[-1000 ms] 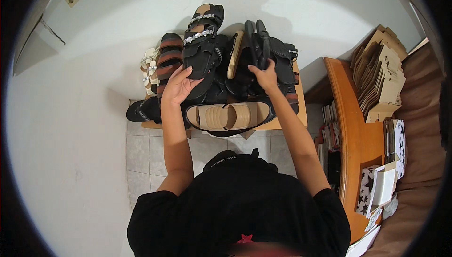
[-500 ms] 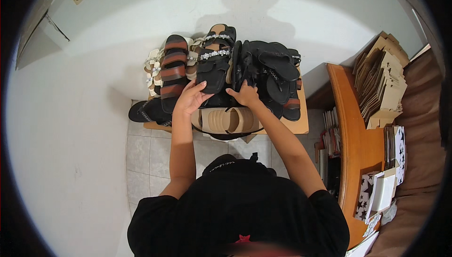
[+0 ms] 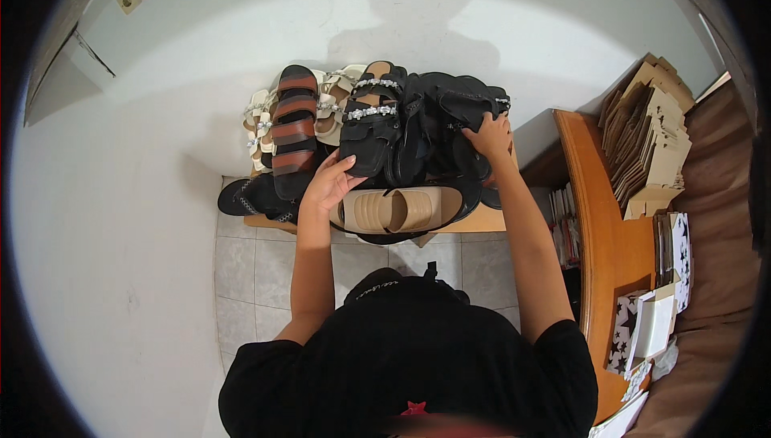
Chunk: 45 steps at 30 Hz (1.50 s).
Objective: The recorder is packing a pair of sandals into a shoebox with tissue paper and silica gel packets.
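Observation:
A heap of sandals covers a small wooden table (image 3: 474,220) against the wall. My left hand (image 3: 325,185) is closed on the near end of a black sandal (image 3: 363,153), its thumb on top and its other fingers partly hidden underneath. Over the right side of the heap, my right hand (image 3: 491,134) has its fingers curled onto a black slipper (image 3: 467,105). Left of the black sandal lies a black slide with brown straps (image 3: 294,130). Cream sandals (image 3: 331,105) with shiny trim sit behind it. A beige slide (image 3: 377,209) rests at the near edge, below my hands.
A black slipper (image 3: 237,197) pokes out past the table's left edge. On the right stands a wooden desk (image 3: 598,197) with flattened cardboard boxes (image 3: 654,133) and a star-patterned box (image 3: 622,334). Books (image 3: 564,229) fill its side shelf. Grey tiles (image 3: 249,265) form the floor.
My right hand has moved from the middle of the heap to the black slippers on the right. The dark sandals in the middle have shifted. My left hand stays at the black sandal.

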Each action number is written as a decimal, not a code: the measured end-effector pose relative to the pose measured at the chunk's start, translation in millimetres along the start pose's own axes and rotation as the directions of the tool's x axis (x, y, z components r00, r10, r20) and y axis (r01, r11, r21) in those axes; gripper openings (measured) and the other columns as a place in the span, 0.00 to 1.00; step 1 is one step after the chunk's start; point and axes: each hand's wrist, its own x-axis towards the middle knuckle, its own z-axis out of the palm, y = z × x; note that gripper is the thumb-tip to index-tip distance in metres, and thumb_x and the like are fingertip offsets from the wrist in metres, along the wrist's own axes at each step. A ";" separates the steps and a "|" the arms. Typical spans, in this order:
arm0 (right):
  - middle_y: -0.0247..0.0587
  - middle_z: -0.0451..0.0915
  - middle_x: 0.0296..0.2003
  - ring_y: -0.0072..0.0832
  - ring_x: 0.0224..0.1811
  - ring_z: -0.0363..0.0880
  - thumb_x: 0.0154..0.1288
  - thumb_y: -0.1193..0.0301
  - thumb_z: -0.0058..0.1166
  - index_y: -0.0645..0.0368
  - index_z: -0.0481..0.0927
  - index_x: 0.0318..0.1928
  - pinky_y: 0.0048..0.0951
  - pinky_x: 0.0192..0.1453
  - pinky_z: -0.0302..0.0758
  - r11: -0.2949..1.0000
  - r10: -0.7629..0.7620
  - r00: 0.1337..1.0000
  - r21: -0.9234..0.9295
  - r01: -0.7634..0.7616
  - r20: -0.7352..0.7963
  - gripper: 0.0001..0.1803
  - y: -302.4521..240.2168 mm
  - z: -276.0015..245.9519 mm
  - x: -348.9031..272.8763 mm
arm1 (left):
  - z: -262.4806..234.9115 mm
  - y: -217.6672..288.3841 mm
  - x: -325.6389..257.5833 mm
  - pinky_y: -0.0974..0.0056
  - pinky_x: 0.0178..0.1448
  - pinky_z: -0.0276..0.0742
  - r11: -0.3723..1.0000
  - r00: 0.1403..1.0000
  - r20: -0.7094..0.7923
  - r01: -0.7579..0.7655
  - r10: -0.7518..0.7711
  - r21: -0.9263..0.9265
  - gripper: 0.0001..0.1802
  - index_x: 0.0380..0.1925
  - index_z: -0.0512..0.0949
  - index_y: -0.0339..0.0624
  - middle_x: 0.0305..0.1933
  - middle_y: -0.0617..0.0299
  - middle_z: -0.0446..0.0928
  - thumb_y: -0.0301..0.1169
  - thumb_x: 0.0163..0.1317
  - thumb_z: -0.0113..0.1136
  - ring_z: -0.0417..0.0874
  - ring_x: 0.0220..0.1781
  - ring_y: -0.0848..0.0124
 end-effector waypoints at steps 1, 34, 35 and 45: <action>0.60 0.63 0.54 0.54 0.58 0.61 0.46 0.49 0.62 0.58 0.65 0.57 0.48 0.56 0.63 1.000 -0.004 1.000 0.001 0.004 0.003 0.41 -1.6 0.3 -0.4 | -1.0 -0.1 -2.1 0.56 0.52 0.77 1.000 1.000 -0.004 -0.004 0.004 -0.001 0.21 0.52 0.65 0.39 0.49 0.56 0.74 0.26 0.58 0.56 0.79 0.49 0.64; 0.68 0.53 0.59 0.60 0.60 0.57 0.37 0.47 0.65 0.47 0.42 0.69 0.56 0.59 0.58 0.729 0.323 0.877 0.497 -0.470 0.355 0.61 -21.8 -13.2 -22.3 | 1.0 -10.8 -2.0 0.57 0.51 0.78 1.000 0.999 0.049 0.017 -0.018 0.012 0.22 0.53 0.64 0.38 0.50 0.55 0.73 0.27 0.59 0.56 0.79 0.48 0.64; 0.68 0.53 0.59 0.60 0.60 0.57 0.37 0.48 0.65 0.48 0.44 0.69 0.56 0.58 0.59 0.741 0.365 0.872 0.464 -0.485 0.327 0.61 -30.7 -20.3 -30.7 | -0.2 -10.4 -3.1 0.57 0.51 0.78 1.000 0.999 0.045 0.017 -0.017 0.011 0.22 0.53 0.64 0.38 0.50 0.55 0.73 0.27 0.59 0.56 0.79 0.48 0.64; 0.55 0.59 0.56 0.53 0.58 0.58 0.35 0.51 0.70 0.46 0.51 0.66 0.57 0.56 0.58 0.979 0.183 0.977 0.074 -0.192 0.110 0.58 -16.6 1.4 -52.6 | 1.4 -9.8 -10.0 0.57 0.53 0.77 1.000 0.997 0.069 0.019 -0.019 0.000 0.23 0.54 0.63 0.37 0.51 0.54 0.72 0.27 0.59 0.55 0.78 0.49 0.63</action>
